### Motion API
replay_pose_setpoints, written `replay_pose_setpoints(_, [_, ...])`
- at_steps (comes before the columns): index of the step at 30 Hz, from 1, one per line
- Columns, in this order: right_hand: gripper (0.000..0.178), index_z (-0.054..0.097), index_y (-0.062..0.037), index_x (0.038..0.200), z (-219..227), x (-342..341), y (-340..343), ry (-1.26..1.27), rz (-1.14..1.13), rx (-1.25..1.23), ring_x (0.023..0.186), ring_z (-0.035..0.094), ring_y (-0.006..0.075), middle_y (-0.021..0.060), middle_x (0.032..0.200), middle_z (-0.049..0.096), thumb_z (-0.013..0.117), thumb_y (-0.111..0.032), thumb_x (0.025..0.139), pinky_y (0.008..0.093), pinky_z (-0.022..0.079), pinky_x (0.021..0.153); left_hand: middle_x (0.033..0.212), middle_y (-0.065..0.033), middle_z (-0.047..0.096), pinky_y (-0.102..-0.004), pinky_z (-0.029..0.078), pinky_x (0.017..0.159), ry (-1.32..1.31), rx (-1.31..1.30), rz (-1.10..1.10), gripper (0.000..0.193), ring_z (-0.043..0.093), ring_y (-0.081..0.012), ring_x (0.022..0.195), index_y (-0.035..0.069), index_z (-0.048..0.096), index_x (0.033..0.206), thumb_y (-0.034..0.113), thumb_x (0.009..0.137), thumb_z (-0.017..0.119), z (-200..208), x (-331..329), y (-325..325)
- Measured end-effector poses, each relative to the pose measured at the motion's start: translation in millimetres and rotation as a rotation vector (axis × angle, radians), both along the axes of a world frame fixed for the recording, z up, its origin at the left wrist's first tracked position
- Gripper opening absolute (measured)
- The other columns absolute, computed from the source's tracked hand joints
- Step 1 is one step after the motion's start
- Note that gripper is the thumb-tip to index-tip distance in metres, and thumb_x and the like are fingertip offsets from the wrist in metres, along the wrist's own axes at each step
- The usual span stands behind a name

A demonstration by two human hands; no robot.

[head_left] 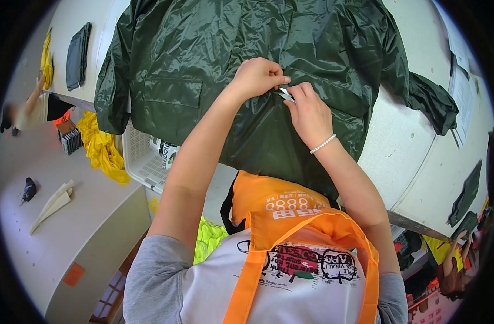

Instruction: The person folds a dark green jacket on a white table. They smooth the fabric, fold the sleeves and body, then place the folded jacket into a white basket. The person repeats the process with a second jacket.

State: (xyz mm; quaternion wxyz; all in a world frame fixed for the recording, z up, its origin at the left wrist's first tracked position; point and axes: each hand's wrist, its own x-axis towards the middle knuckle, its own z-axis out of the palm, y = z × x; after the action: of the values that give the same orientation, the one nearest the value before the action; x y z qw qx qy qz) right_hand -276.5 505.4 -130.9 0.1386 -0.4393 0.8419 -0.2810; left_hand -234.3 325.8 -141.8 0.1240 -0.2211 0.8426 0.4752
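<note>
A dark green glossy rain jacket (247,116) lies spread on the white table, its hem hanging over the near edge. My left hand (258,78) is closed in a pinch at the middle of the jacket's front, just below its centre. Right beside it, my right hand (310,112) is closed round a small silvery-white piece (285,94), which pokes out between thumb and fingers toward the left fingertips. Its kind is too small to tell. A pearl bracelet circles my right wrist. Whatever lies between the left fingertips is mostly hidden.
A white plastic basket (141,156) with packets stands under the left edge. Yellow garments (101,146) hang beside it. Folded dark green garments (78,56) lie at far left, papers (460,102) at far right. An orange bag (274,200) is before me. Other people work on both sides.
</note>
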Motion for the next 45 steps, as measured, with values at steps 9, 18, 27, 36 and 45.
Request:
replay_pose_setpoints(9, [0.014, 0.056, -0.0077, 0.088, 0, 0, -2, 0.061, 0.029, -0.004, 0.079, 0.06, 0.0245, 0.0075, 0.086, 0.051, 0.065, -0.014, 0.08, 0.0374, 0.05, 0.065, 0.061, -0.0033, 0.065, -0.0296, 0.046, 0.06, -0.066, -0.041, 0.002, 0.025, 0.059, -0.0162, 0.057, 0.009, 0.07, 0.074, 0.034, 0.076, 0.072, -1, -1, 0])
replay_pose_setpoints(18, [0.022, 0.059, -0.007, 0.101, 23, -8, 83, -0.187, -0.188, -0.109, 0.082, 0.061, 0.0297, 0.0094, 0.097, 0.055, 0.066, -0.013, 0.081, 0.0366, 0.051, 0.068, 0.079, -0.0066, 0.058, -0.0404, 0.042, 0.068, 0.418, -0.778, 0.034, 0.018, 0.056, -0.0282, 0.078, 0.008, 0.058, 0.087, 0.006, 0.072, 0.068, 15, -1, 60])
replay_pose_setpoints(27, [0.023, 0.06, -0.0005, 0.103, 7, -17, 185, -0.472, -0.607, -0.224, 0.081, 0.058, 0.0159, 0.0092, 0.095, 0.055, 0.068, -0.002, 0.081, 0.0262, 0.049, 0.069, 0.09, -0.0028, 0.057, -0.0361, 0.044, 0.076, 0.562, -0.391, -0.312, 0.03, 0.054, -0.0236, 0.089, 0.012, 0.068, 0.1, 0.012, 0.071, 0.071, -5, -27, 156])
replay_pose_setpoints(36, [0.023, 0.059, -0.0006, 0.103, 13, -23, 180, -0.462, -0.518, -0.289, 0.083, 0.063, 0.0235, 0.0107, 0.098, 0.056, 0.066, -0.007, 0.083, 0.03, 0.052, 0.072, 0.084, -0.0034, 0.056, -0.0353, 0.048, 0.072, 0.534, -0.362, -0.488, 0.011, 0.057, -0.0229, 0.083, 0.01, 0.07, 0.082, 0.01, 0.071, 0.071, -1, -49, 153])
replay_pose_setpoints(45, [0.017, 0.06, -0.0063, 0.098, 12, -30, 171, -0.199, -0.399, -0.061, 0.081, 0.061, 0.0262, 0.0087, 0.093, 0.055, 0.065, -0.012, 0.082, 0.0363, 0.05, 0.067, 0.085, -0.0097, 0.056, -0.0397, 0.048, 0.071, 0.389, -0.33, -0.572, 0.005, 0.057, -0.0306, 0.086, 0.004, 0.059, 0.082, 0.007, 0.078, 0.06, 6, -57, 150])
